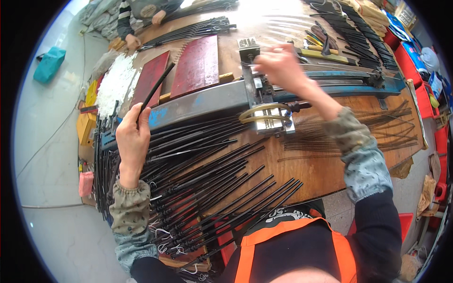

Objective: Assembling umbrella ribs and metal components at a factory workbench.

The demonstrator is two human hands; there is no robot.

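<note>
My left hand point(132, 141) is closed round the lower end of a thin black rod point(158, 85), which slants up and away to the right. This rod stands over the left part of a long blue-grey metal rail point(203, 101) that crosses the table. At the rail's middle sits a metal slide fixture point(258, 85) with a silver block and a curved yellowish tube point(250, 113). My right hand point(282, 66) is at the top of this fixture, smeared by motion, so its grip cannot be made out. Many black rods point(207, 174) lie in a fanned pile below the rail.
Thin brown wire-like lengths point(358, 127) lie on the table's right. Two dark red boards point(196, 66) and a heap of white bits point(115, 85) are beyond the rail. Hand tools point(321, 42) lie at the back right. A co-worker's hands point(132, 42) are at the far left.
</note>
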